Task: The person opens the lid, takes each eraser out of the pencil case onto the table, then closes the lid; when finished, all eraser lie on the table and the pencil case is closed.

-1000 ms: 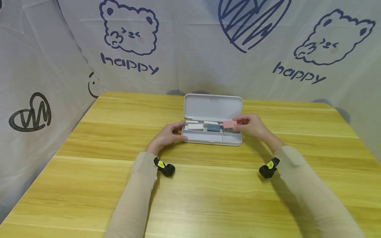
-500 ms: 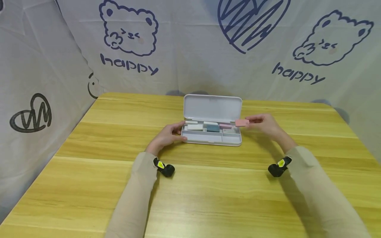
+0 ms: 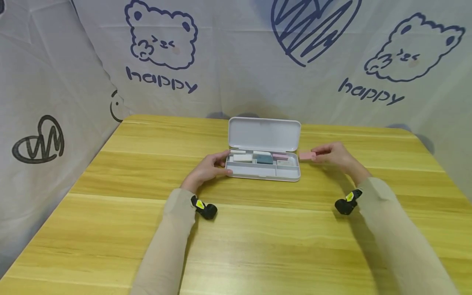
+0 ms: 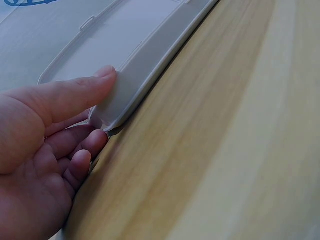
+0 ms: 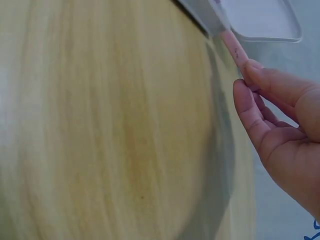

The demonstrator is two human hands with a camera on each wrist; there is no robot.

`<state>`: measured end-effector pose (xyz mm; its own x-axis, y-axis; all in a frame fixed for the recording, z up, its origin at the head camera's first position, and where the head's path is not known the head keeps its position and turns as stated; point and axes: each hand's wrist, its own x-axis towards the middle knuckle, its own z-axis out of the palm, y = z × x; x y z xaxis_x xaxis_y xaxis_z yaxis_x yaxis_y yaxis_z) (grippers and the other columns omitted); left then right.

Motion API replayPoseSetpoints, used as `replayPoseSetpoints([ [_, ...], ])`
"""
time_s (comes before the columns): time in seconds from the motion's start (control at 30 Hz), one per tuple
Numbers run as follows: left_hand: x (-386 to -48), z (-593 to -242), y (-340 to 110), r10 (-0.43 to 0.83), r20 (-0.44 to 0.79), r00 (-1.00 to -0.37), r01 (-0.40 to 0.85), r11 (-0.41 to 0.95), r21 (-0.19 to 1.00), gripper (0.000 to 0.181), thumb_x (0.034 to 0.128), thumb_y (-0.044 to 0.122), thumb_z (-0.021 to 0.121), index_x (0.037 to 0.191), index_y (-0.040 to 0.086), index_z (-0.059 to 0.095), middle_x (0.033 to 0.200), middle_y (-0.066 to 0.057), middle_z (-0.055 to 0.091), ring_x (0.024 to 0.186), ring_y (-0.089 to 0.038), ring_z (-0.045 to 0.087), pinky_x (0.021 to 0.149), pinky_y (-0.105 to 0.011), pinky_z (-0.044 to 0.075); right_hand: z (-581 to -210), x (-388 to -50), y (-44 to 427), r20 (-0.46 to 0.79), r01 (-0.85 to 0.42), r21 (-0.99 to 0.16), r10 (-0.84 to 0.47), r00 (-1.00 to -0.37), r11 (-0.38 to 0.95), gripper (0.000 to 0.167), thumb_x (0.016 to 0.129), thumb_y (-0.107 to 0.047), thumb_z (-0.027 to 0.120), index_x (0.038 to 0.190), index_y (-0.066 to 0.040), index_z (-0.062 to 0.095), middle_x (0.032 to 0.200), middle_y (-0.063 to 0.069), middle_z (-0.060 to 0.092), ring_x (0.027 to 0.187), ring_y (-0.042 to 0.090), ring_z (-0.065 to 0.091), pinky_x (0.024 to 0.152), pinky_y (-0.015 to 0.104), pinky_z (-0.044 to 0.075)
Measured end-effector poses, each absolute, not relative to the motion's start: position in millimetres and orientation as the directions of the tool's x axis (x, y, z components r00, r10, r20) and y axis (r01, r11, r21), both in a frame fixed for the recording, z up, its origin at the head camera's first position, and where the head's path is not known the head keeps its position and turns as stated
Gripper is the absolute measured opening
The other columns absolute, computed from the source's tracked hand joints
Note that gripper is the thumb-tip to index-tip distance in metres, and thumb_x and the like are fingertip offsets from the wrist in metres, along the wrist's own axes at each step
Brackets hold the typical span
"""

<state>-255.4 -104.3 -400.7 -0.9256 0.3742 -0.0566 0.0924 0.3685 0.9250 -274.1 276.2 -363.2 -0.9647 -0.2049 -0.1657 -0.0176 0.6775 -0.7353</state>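
Two hands at an open white case (image 3: 254, 169), whose raised lid (image 3: 264, 134) is standing behind it on a wood-grain table (image 3: 265, 241). The person's left hand (image 3: 206, 169) is gripping the case by its left end: the thumb is lying at the front corner while the other fingers are curling against the end. The right hand (image 3: 337, 157) is pinching a pink block (image 3: 306, 156) between thumb and fingers, its wrist angling inward so that the block is pointing toward the case. From where I am standing, the block is sitting just beside the case's right end, outside it; whether they are touching, I cannot tell. In the rear section, white blocks (image 3: 242, 158), a blue-grey block (image 3: 264, 159) and a pinkish-purple piece (image 3: 280, 156) are lying side by side. Both forearms, in beige sleeves (image 3: 398, 233), are slanting forward, and small black cameras (image 3: 346, 206) are sitting at the wrists.
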Motion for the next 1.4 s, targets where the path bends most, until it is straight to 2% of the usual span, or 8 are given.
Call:
replayPoseSetpoints([
  [0.33, -254.6, -400.8, -103.5, 0.371, -0.070, -0.926, 0.079, 0.371, 0.925, 0.071, 0.0742, 0.007, 0.071, 0.136, 0.005, 0.036, 0.092, -0.013, 0.050, 0.084, -0.019, 0.041, 0.062, -0.024, 0.034, -370.5, -275.8, 276.5, -0.226, 0.022, -0.727, -0.208, -0.952, 0.686, 0.040, 0.086, -0.009, 0.059, 0.119, 0.011, 0.050, 0.109, 0.024, 0.052, 0.084, 0.023, 0.049, 0.070, 0.024, 0.046],
  [0.67, -254.6, -400.1, -103.9, 0.368, -0.063, -0.928, 0.084, 0.371, 0.925, 0.071, 0.0740, 0.006, 0.071, 0.136, 0.005, 0.036, 0.091, -0.011, 0.050, 0.083, -0.019, 0.042, 0.061, -0.023, 0.035, -372.2, -276.4, 279.3, -0.126, -0.078, -0.787, -0.284, -0.951, 0.612, 0.039, 0.078, -0.016, 0.069, 0.105, 0.011, 0.059, 0.091, 0.018, 0.060, 0.070, 0.017, 0.053, 0.061, 0.024, 0.047],
  [0.9, -255.9, -399.6, -103.8, 0.372, -0.062, -0.926, 0.085, 0.366, 0.927, 0.070, 0.0739, 0.005, 0.071, 0.135, 0.004, 0.037, 0.090, -0.011, 0.049, 0.082, -0.018, 0.041, 0.061, -0.023, 0.035, -366.0, -272.2, 271.2, -0.171, -0.021, -0.724, -0.209, -0.963, 0.690, 0.035, 0.084, -0.007, 0.060, 0.112, 0.013, 0.054, 0.102, 0.024, 0.056, 0.073, 0.018, 0.053, 0.064, 0.026, 0.047],
  [1.1, -256.3, -399.4, -103.7, 0.376, -0.059, -0.925, 0.087, 0.362, 0.928, 0.070, 0.0740, 0.005, 0.071, 0.135, 0.004, 0.037, 0.090, -0.012, 0.049, 0.082, -0.019, 0.041, 0.062, -0.023, 0.034, -363.6, -271.8, 263.0, -0.112, -0.027, -0.714, -0.152, -0.982, 0.699, 0.032, 0.086, -0.009, 0.057, 0.113, 0.008, 0.056, 0.106, 0.022, 0.055, 0.085, 0.025, 0.050, 0.070, 0.029, 0.043],
  [1.23, -256.1, -399.3, -103.6, 0.372, -0.055, -0.926, 0.091, 0.364, 0.927, 0.070, 0.0739, 0.005, 0.071, 0.135, 0.004, 0.037, 0.090, -0.012, 0.049, 0.083, -0.018, 0.041, 0.064, -0.024, 0.034, -363.3, -275.7, 255.3, -0.066, -0.057, -0.746, -0.159, -0.985, 0.664, 0.028, 0.086, -0.007, 0.058, 0.109, 0.009, 0.058, 0.102, 0.023, 0.057, 0.088, 0.026, 0.054, 0.074, 0.027, 0.044],
  [1.4, -255.2, -399.0, -103.7, 0.371, -0.058, -0.927, 0.092, 0.374, 0.923, 0.070, 0.0740, 0.005, 0.071, 0.135, 0.004, 0.037, 0.089, -0.010, 0.049, 0.084, -0.018, 0.041, 0.066, -0.024, 0.035, -359.7, -276.0, 241.8, -0.103, -0.011, -0.850, -0.186, -0.977, 0.526, 0.029, 0.083, -0.002, 0.060, 0.107, 0.015, 0.055, 0.094, 0.022, 0.060, 0.078, 0.022, 0.062, 0.069, 0.031, 0.049],
])
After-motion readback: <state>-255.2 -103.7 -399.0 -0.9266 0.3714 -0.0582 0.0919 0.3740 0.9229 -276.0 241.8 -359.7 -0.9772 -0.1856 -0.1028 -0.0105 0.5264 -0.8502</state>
